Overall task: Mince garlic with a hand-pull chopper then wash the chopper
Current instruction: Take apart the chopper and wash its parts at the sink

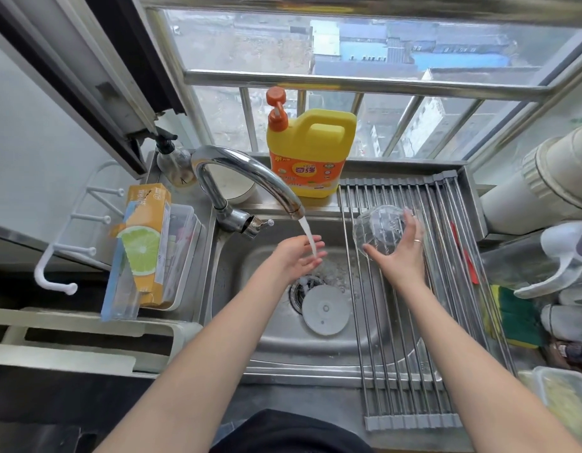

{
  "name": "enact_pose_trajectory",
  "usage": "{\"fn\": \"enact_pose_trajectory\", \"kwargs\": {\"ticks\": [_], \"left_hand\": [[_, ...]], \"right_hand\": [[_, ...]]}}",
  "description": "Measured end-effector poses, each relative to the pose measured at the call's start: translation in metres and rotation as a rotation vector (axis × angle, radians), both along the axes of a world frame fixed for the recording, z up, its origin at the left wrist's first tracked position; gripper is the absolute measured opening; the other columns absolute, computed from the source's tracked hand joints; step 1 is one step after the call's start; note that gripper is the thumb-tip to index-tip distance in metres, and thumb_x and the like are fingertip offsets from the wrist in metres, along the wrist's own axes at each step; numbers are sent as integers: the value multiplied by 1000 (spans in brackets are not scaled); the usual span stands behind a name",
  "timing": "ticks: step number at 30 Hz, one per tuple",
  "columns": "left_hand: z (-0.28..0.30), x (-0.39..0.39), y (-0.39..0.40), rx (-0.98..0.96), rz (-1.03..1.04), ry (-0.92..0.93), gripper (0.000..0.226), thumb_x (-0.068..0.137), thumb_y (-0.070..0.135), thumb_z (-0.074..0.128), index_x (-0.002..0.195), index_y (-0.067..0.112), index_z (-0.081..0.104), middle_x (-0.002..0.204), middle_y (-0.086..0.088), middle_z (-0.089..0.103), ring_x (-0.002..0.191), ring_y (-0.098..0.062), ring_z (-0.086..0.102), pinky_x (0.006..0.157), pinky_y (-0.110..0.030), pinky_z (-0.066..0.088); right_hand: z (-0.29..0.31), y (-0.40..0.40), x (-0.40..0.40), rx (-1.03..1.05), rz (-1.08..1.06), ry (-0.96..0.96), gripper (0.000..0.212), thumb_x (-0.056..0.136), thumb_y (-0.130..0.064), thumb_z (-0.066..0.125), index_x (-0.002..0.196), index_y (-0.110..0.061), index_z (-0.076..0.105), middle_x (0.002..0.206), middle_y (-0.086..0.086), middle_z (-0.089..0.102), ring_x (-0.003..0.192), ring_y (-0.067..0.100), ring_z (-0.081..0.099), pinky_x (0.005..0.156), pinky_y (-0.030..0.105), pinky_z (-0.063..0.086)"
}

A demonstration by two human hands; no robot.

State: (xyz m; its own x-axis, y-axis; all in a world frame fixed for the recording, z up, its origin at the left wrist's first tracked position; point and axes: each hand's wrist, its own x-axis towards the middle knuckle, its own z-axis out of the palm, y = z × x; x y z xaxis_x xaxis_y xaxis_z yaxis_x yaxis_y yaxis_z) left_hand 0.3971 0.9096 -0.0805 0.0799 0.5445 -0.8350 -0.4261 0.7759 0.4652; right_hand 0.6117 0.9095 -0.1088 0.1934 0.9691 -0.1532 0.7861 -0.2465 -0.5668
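bowl: our right hand [401, 253] grasps clear ribbed chopper bowl [379, 231] on steel rack [410, 322]
left hand [299, 256]: released, under water
jug [311, 152]: yellow, "百强"

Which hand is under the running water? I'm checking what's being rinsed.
The left hand, open under the faucet stream; the right hand holds the clear chopper bowl on the drying rack.

The right hand [401, 255] covers part of the clear chopper bowl [379, 228]; its underside is hidden.
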Motion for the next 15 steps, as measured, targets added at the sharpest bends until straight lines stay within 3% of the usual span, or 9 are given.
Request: {"fn": "enact_pose_trajectory", "kwargs": {"ticks": [2,3,4,6,7,8,10,13,15], "left_hand": [[-1,1,0,1,1,-4,17,99,7,45,93,5,61,94,-10,63,79,-21,61,72,-27,51],[-1,1,0,1,1,-1,18,99,7,45,91,5,61,93,-10,63,78,-21,61,71,-26,51],[-1,2,1,2,-1,5,18,99,7,45,90,5,61,92,-9,63,78,-20,61,70,-26,51],[-2,4,1,5,-11,20,18,99,8,46,90,7,61,90,-8,63,77,-20,61,69,-25,51],[-2,3,1,14,-23,37,17,99,8,46,90,7,61,89,-7,63,76,-19,61,70,-25,50],[-3,3,1,28,-44,65,17,98,9,46,90,7,60,88,-7,63,76,-19,60,70,-25,49],[-6,1,-3,57,-119,169,14,97,10,47,95,8,60,88,-6,61,78,-19,59,68,-24,47],[-21,-11,-15,117,-265,439,19,95,10,48,108,13,61,99,-10,62,87,-21,57,69,-25,44],[-35,-23,-26,122,-325,587,28,92,7,48,116,9,63,111,-14,63,98,-27,58,73,-26,41]], "right_hand": [[1,-1,-7,3,21,-145,102,75,-56,68,149,-32,0,159,11,-8,146,23,1,113,53,-4],[5,-4,-14,61,39,-183,94,79,-56,63,147,-32,3,159,13,-6,145,21,2,110,50,-9],[8,-10,-22,152,65,-176,79,84,-50,59,144,-29,11,158,15,6,145,24,11,112,49,-5],[13,-27,-45,362,157,-95,42,89,-31,48,127,-17,36,134,17,44,120,29,47,106,47,34],[12,-38,-56,420,216,-51,27,88,-21,45,113,-12,44,111,13,54,96,25,55,88,41,50],[10,-50,-67,399,271,3,15,86,-12,44,100,-9,48,93,8,55,77,21,54,68,38,53],[1,-70,-88,182,303,76,8,85,-4,46,89,-10,50,83,4,51,67,22,50,57,40,44],[-29,-83,-106,-250,233,34,25,89,-9,45,114,-9,49,113,10,53,95,29,55,72,35,43],[-48,-85,-108,-543,196,13,52,89,-15,52,136,-9,32,137,16,36,116,34,49,91,39,44]]}}
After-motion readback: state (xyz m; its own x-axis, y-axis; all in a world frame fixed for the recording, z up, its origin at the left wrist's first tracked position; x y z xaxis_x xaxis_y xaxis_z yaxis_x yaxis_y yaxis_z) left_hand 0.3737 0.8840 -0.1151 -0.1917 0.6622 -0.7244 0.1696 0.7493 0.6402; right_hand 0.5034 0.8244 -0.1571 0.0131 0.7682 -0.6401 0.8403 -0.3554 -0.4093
